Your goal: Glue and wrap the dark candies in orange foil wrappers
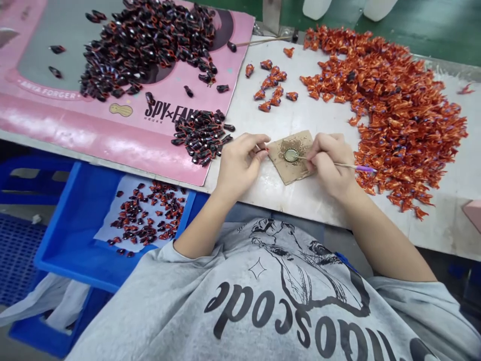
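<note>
My right hand point(330, 163) is closed in a pinch round a thin brush point(345, 165) with a purple end. The brush's tip dips into a bottle cap point(290, 155) holding pale liquid. Under the cap lies a piece of brown cardboard point(287, 173), speckled with dark spots. Left of the cardboard, my left hand point(242, 160) pinches a small orange-red piece point(267, 149), mostly hidden by the fingers. Beside that hand sits a small heap of glossy black pieces with orange edges point(201, 135). Several orange pieces point(276, 77) lie loose beyond the cardboard.
A large pile of orange pieces point(409, 110) covers the right of the table. At the back left, a big black pile point(150, 45) rests on a pink mat point(112, 145). Below the table edge, a blue bin point(71, 240) holds black-and-orange pieces on white paper. A thin stick point(263, 40) lies behind.
</note>
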A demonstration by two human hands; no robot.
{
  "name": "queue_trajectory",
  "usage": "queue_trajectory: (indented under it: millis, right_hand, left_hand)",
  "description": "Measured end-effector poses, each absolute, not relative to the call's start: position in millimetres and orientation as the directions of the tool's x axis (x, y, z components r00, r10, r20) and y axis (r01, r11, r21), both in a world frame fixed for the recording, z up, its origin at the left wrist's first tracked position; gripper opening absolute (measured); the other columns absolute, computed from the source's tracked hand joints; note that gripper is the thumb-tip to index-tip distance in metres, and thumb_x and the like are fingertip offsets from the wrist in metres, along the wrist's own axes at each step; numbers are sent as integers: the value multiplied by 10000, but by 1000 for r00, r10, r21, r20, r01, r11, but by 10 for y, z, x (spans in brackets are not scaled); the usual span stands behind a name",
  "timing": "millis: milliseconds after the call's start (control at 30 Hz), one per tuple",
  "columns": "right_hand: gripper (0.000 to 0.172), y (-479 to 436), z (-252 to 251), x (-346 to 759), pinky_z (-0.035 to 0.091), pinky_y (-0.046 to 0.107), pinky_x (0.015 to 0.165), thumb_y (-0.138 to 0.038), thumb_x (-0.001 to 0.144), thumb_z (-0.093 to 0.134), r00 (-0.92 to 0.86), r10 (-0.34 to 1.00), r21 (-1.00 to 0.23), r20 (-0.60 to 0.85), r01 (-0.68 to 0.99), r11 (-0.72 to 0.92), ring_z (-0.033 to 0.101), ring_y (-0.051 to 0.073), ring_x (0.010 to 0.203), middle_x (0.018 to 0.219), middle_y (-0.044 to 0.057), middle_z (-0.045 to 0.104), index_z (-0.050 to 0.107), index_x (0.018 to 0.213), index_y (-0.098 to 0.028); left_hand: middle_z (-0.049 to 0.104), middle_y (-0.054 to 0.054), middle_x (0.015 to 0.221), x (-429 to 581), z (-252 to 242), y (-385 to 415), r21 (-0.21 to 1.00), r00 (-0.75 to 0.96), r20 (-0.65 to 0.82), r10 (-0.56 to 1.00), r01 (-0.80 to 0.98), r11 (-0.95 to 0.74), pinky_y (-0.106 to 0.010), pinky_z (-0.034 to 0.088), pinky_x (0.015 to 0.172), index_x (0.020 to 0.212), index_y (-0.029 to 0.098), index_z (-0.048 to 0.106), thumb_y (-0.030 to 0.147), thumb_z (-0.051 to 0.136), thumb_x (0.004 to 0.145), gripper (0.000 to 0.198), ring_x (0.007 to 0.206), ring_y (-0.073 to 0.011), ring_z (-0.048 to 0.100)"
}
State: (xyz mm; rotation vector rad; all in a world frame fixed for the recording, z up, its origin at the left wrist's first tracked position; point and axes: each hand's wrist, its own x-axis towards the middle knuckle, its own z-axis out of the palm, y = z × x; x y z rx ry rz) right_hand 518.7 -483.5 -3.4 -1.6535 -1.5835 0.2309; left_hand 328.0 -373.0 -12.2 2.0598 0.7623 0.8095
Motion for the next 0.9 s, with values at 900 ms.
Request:
queue_trajectory:
  millis: [900]
  right_hand:
    - [170, -4864, 277, 5036, 423, 363, 492, -276, 793, 497, 444, 792, -901, 420, 309, 304, 501, 162, 466, 511, -19, 521, 429, 637, -267]
  left_hand:
    - [742, 30, 915, 3477, -265, -4138, 925, 525, 36, 850, -340, 171, -266, 587, 818, 905, 293, 709, 439, 864, 718, 283, 847, -126, 731]
